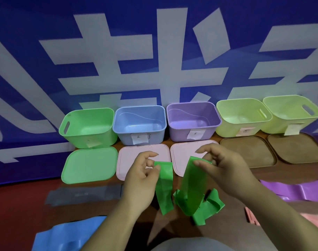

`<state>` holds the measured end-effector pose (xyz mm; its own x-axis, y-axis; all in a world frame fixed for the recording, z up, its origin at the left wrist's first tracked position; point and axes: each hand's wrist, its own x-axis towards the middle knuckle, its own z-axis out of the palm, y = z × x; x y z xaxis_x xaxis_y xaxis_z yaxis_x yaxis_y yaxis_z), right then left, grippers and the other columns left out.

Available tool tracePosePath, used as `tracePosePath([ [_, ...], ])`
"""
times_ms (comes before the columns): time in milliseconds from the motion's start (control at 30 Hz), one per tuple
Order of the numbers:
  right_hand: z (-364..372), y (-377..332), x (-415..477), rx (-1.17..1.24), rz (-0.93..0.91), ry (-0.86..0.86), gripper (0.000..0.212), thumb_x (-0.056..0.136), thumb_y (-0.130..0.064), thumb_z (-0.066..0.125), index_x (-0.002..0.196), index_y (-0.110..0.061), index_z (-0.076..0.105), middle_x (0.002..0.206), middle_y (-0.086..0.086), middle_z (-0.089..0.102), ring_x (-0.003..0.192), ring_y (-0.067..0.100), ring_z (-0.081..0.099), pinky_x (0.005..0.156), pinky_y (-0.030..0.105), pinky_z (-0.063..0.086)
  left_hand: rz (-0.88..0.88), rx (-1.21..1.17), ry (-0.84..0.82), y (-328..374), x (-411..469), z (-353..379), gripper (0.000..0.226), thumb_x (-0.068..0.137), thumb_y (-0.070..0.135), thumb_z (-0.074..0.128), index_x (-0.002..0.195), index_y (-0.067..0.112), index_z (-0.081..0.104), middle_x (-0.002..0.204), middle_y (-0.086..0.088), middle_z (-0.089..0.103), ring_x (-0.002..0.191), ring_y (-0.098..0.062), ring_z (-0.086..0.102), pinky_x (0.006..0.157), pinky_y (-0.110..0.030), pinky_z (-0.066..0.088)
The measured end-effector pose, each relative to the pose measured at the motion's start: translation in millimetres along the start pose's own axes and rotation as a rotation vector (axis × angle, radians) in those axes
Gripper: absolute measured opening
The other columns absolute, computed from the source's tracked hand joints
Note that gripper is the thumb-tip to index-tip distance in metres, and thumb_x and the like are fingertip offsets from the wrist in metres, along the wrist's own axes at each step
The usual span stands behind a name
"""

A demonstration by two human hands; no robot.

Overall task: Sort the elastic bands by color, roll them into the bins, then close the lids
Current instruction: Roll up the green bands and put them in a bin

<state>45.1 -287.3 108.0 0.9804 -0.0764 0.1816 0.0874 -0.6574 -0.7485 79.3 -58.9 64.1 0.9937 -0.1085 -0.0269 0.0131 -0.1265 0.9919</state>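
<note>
Five open bins point(87, 135) w/ lids point(89, 164) behind green band point(192, 187)

our left hand point(139, 175) and right hand point(225, 166) pinching a green elastic band point(194, 187), five open bins behind, lids in front of them
</note>
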Motion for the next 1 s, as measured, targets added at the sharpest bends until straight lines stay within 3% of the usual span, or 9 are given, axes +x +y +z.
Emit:
tracePosePath([
  [67, -4, -4, 4, 0.055, 0.036, -0.034, 0.021, 0.08, -0.021, 0.079, 0.095, -0.027, 0.067, 0.062, -0.018, 0.058, 0.055, 0.005, 0.051, 0.054, 0.011, 0.036, 0.024, -0.006, 0.017, 5, 2, 1, 0.035, 0.093, -0.002, 0.06, 0.104, 0.031, 0.059, 0.072, 0.015, 0.052, 0.06, -0.007, 0.047, 0.054, -0.016, 0.039],
  [200, -9, -12, 8, 0.199, 0.074, -0.126, 0.014, 0.083, -0.017, 0.077, 0.088, -0.026, 0.067, 0.068, -0.003, 0.064, 0.055, 0.003, 0.051, 0.056, 0.021, 0.044, 0.037, -0.015, 0.035, 12, 1, 7, 0.04, 0.091, -0.002, 0.062, 0.099, 0.037, 0.058, 0.08, 0.015, 0.057, 0.063, -0.004, 0.052, 0.056, -0.015, 0.042],
  [300, -13, -15, 8, 0.183, 0.058, -0.192, 0.017, 0.084, -0.013, 0.074, 0.087, -0.029, 0.069, 0.073, -0.009, 0.066, 0.061, 0.004, 0.053, 0.061, 0.024, 0.048, 0.025, -0.034, 0.062, 14, 1, 15, 0.05, 0.088, -0.002, 0.067, 0.089, 0.047, 0.058, 0.083, 0.017, 0.064, 0.065, -0.005, 0.057, 0.062, -0.018, 0.046],
  [467, -26, -18, 8, 0.093, 0.031, -0.311, 0.017, 0.087, -0.014, 0.071, 0.088, -0.031, 0.069, 0.076, -0.017, 0.066, 0.065, 0.001, 0.054, 0.063, 0.015, 0.043, 0.021, -0.058, 0.151, 17, 3, 23, 0.034, 0.087, -0.003, 0.068, 0.089, 0.029, 0.056, 0.078, 0.02, 0.064, 0.065, -0.005, 0.059, 0.066, -0.024, 0.047],
  [567, -34, -20, 9, 0.042, 0.006, -0.363, 0.011, 0.088, -0.021, 0.071, 0.088, -0.032, 0.069, 0.081, -0.016, 0.069, 0.07, 0.002, 0.057, 0.066, 0.017, 0.046, 0.012, -0.082, 0.162, 24, 3, 28, 0.033, 0.088, -0.005, 0.066, 0.091, 0.027, 0.057, 0.079, 0.01, 0.064, 0.064, -0.004, 0.058, 0.061, -0.018, 0.047],
  [667, -39, -21, 11, 0.023, -0.039, -0.35, 0.012, 0.088, -0.022, 0.071, 0.088, -0.034, 0.07, 0.083, -0.013, 0.069, 0.075, 0.006, 0.06, 0.069, 0.023, 0.049, 0.011, -0.069, 0.122, 30, 1, 32, 0.039, 0.09, -0.004, 0.064, 0.094, 0.035, 0.057, 0.084, 0.002, 0.062, 0.066, -0.005, 0.059, 0.058, -0.016, 0.046],
  [733, -42, -20, 11, 0.035, -0.068, -0.307, 0.013, 0.087, -0.022, 0.072, 0.089, -0.035, 0.07, 0.083, -0.012, 0.069, 0.077, 0.008, 0.061, 0.071, 0.026, 0.05, 0.036, -0.033, 0.084, 32, 0, 33, 0.043, 0.091, -0.002, 0.063, 0.092, 0.041, 0.058, 0.087, 0.01, 0.063, 0.07, -0.003, 0.061, 0.061, -0.015, 0.046],
  [867, -46, -17, 10, 0.093, -0.064, -0.242, 0.015, 0.086, -0.019, 0.073, 0.09, -0.033, 0.07, 0.082, -0.012, 0.07, 0.076, 0.008, 0.061, 0.074, 0.029, 0.049, 0.067, 0.012, 0.031, 41, -1, 35, 0.036, 0.094, -0.005, 0.056, 0.09, 0.03, 0.06, 0.086, 0.023, 0.067, 0.075, 0.003, 0.062, 0.07, -0.01, 0.046],
  [1000, -48, -12, 9, 0.112, -0.029, -0.222, 0.016, 0.085, -0.018, 0.073, 0.091, -0.033, 0.07, 0.08, -0.009, 0.071, 0.071, 0.011, 0.061, 0.072, 0.036, 0.053, -0.029, -0.091, 0.016, 40, 0, 35, 0.038, 0.096, -0.006, 0.048, 0.083, 0.027, 0.064, 0.082, 0.004, 0.07, 0.079, -0.018, 0.064, 0.073, -0.029, 0.048],
])
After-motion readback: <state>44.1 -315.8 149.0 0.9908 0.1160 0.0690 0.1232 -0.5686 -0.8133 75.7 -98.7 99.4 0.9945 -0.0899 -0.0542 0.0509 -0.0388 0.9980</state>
